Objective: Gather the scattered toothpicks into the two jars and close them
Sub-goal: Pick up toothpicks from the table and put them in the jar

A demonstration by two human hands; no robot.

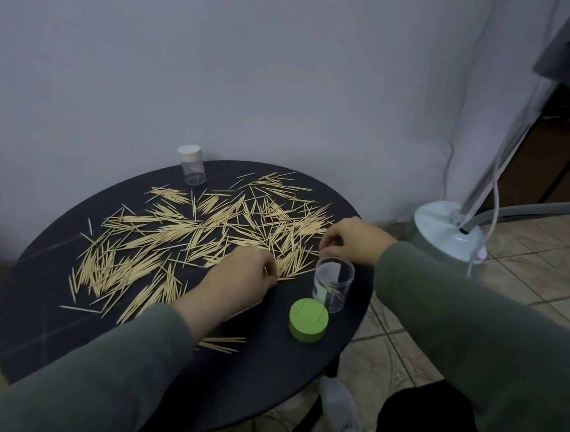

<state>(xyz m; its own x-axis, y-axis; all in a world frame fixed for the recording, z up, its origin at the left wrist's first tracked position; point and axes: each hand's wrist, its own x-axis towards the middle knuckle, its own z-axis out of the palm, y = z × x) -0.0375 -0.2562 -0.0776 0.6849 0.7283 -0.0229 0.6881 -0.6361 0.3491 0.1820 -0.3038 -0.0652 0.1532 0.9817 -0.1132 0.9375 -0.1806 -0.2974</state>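
Toothpicks (190, 234) are spread over most of the dark round table (39, 335), with a few stragglers near the front edge by my left sleeve. Only a handful sit in the open jar (333, 284), so I judge the job barely started.

My left hand (240, 279) is curled knuckles-up at the near edge of the pile, fingertips on the sticks. Looks like a pinch on a few, but the fingers hide what's in there, so I can't confirm. My right hand (351, 240) is just behind the open jar's rim, fingers bent in a pinch; can't tell if it has any sticks either.

The green lid (308, 321) lies flat just in front of the open jar. The second jar (192, 166) stands at the far edge, white cap on, almost empty.

Risks from here:
- Open jar is light, tall and close to the table's right edge. A wrist or sleeve knock tips it, maybe onto the floor.
- Sticks dropped crosswise bridge the mouth and block later loads. Better to align them first.
- Sweeping pushes sticks off the edge; front stragglers are closest to going.
- Sharp tips when raking blind.
- Far jar needs its cap off first; reaching over the pile drags my sleeve through it.
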